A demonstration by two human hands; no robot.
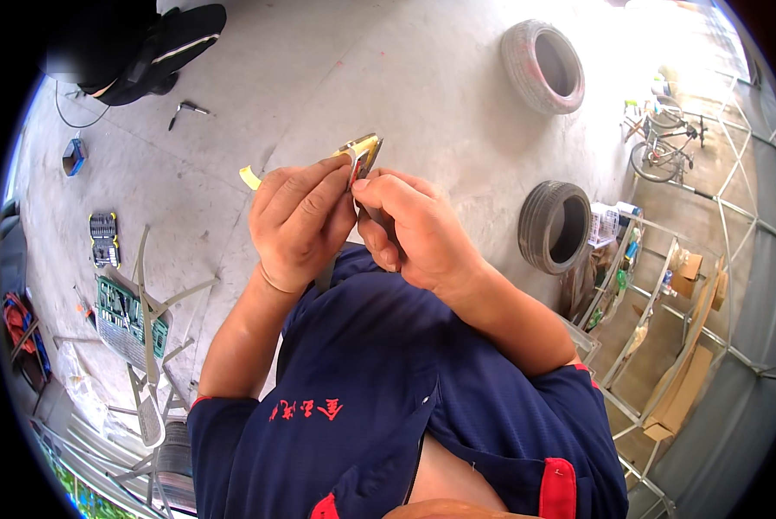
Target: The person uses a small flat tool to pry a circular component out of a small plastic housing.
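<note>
Both hands meet in front of my chest around a small flat object (367, 149), yellow with dark, metal-looking edges and a bit of red. Its exact kind is not clear. Fingers and thumb of my left hand (297, 216) pinch its near left side. On the right side, my right hand (418, 221) grips it with the thumb against its lower end and the fingers curled below. A short curved yellow strip (249, 178) shows beside the left knuckles; whether it joins the held object is hidden.
Two tyres (519, 65) (533, 227) stand on the concrete floor at right. A metal rack (614, 368) with cardboard and a bicycle (660, 160) lie beyond. At left are a green tool case (115, 303), a black socket set (104, 240), a mesh-seated chair (152, 415) and a blue box (74, 157).
</note>
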